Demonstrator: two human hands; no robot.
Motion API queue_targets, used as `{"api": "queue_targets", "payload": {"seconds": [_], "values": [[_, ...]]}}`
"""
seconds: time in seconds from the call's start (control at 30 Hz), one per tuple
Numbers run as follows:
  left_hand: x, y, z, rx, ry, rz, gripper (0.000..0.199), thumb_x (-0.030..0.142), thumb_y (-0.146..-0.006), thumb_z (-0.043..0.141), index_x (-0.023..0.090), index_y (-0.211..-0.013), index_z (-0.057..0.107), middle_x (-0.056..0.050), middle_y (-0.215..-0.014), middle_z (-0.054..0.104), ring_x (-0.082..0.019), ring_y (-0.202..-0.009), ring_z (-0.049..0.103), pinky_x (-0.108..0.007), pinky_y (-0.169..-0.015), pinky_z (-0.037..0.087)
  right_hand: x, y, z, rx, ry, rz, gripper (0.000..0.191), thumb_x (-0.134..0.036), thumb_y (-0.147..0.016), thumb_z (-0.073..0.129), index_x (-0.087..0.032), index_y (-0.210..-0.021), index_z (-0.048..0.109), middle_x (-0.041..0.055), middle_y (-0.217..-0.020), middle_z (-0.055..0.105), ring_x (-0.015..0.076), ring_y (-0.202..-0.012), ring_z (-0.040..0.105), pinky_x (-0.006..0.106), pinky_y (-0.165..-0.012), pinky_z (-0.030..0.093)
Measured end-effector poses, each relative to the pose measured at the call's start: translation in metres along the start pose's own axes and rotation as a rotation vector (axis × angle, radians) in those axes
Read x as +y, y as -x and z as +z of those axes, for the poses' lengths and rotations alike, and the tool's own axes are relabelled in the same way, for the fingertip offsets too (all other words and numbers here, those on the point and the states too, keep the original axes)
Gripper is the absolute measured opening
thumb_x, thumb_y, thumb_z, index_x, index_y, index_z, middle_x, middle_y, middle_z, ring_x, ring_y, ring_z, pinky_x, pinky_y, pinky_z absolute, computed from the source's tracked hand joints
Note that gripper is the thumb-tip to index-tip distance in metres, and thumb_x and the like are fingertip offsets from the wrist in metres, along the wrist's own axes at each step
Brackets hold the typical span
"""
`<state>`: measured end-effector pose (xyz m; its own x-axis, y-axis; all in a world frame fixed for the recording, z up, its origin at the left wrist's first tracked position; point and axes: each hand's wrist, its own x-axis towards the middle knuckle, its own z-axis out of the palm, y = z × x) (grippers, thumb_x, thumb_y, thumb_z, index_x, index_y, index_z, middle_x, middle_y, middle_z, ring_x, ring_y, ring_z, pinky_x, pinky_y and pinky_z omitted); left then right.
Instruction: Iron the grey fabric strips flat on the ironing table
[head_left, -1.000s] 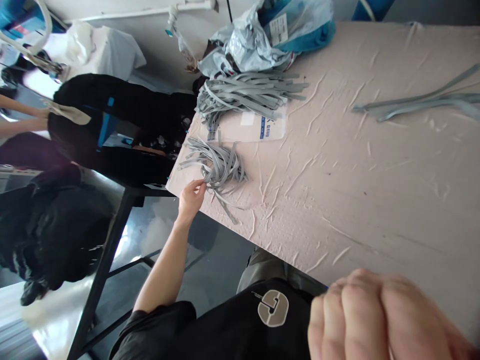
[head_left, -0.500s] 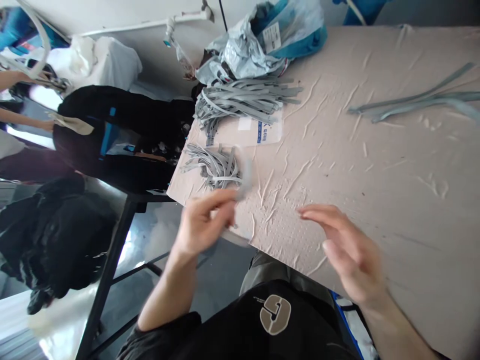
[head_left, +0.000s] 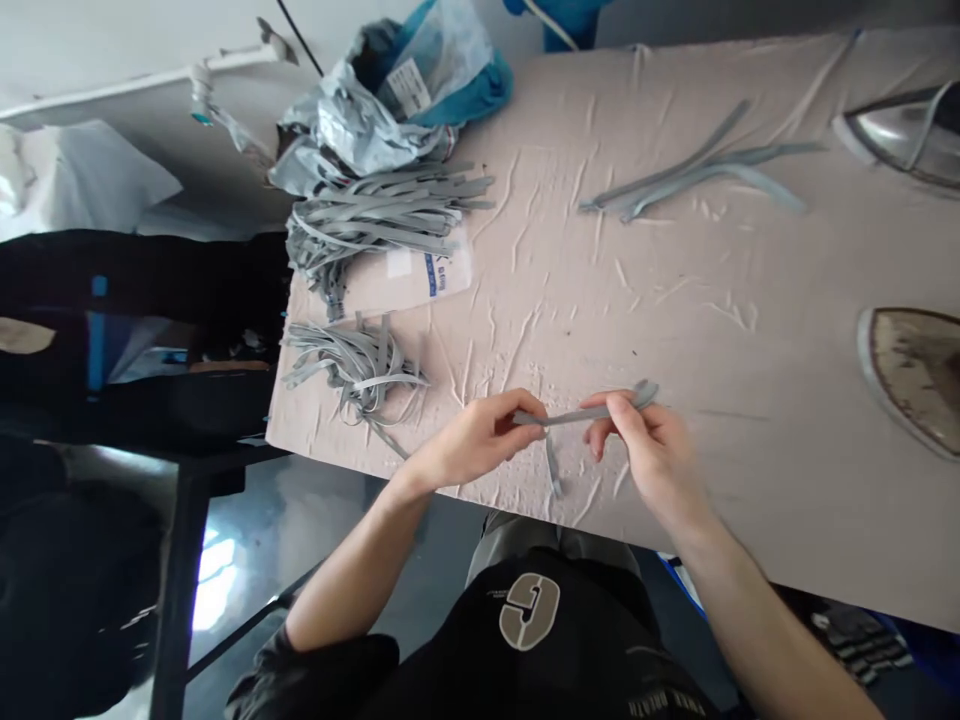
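Note:
A narrow grey fabric strip [head_left: 574, 416] stretches between my two hands, just above the covered table [head_left: 675, 330]. My left hand [head_left: 484, 435] pinches one end, and a short tail hangs below its fingertips. My right hand [head_left: 652, 445] grips the other end between thumb and fingers, with a bit of strip poking out beyond them. Left of my hands lies a small tangled heap of grey strips [head_left: 360, 360]. Behind that heap, a larger bundle of grey strips [head_left: 375, 215] rests partly on a clear plastic bag [head_left: 450, 270].
A crumpled grey and blue plastic bag [head_left: 360, 120] sits at the back left. A few loose strips [head_left: 690, 180] lie at the back. Two irons, one upper [head_left: 911, 135] and one lower [head_left: 919, 370], are at the right. Dark cloth [head_left: 150, 300] hangs left of the table.
My hands have come closer together, and my right hand has closed on the strip that my left hand held. The view has swung right, bringing the irons into sight.

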<state>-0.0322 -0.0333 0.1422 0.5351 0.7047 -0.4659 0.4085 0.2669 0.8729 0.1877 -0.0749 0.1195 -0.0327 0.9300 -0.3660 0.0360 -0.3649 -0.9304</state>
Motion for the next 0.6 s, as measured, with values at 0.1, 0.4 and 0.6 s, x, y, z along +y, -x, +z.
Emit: {"api": "queue_targets", "payload": {"seconds": [0.1, 0.4, 0.6], "values": [[-0.001, -0.007, 0.002, 0.029, 0.138, 0.009, 0.015, 0.033, -0.095, 0.06, 0.019, -0.099, 0.062, 0.004, -0.066, 0.055, -0.008, -0.058, 0.051, -0.022, -0.053, 0.041, 0.002, 0.005, -0.008, 0.046, -0.044, -0.005, 0.041, -0.055, -0.101, 0.05, -0.024, -0.091, 0.075, -0.0004, -0.064, 0.068, 0.0164, -0.074, 0.067, 0.035, -0.089, 0.052], [0.006, -0.018, 0.017, 0.082, 0.293, 0.073, 0.014, 0.032, -0.094, 0.062, 0.02, -0.091, 0.056, -0.001, -0.076, 0.066, -0.01, -0.069, 0.063, -0.024, -0.065, 0.051, 0.027, 0.008, -0.015, 0.125, -0.334, 0.051, 0.033, -0.053, -0.096, 0.06, -0.024, -0.101, 0.076, 0.003, -0.089, 0.078, 0.0202, -0.085, 0.075, 0.041, -0.091, 0.058], [0.003, -0.016, 0.017, 0.099, 0.24, 0.089, 0.015, 0.033, -0.092, 0.064, 0.02, -0.091, 0.057, -0.004, -0.084, 0.07, -0.014, -0.08, 0.068, -0.028, -0.076, 0.055, 0.029, 0.011, -0.024, 0.19, -0.33, 0.0, 0.027, -0.048, -0.095, 0.064, -0.025, -0.096, 0.077, 0.0017, -0.082, 0.077, 0.0199, -0.08, 0.075, 0.04, -0.087, 0.059]]}}
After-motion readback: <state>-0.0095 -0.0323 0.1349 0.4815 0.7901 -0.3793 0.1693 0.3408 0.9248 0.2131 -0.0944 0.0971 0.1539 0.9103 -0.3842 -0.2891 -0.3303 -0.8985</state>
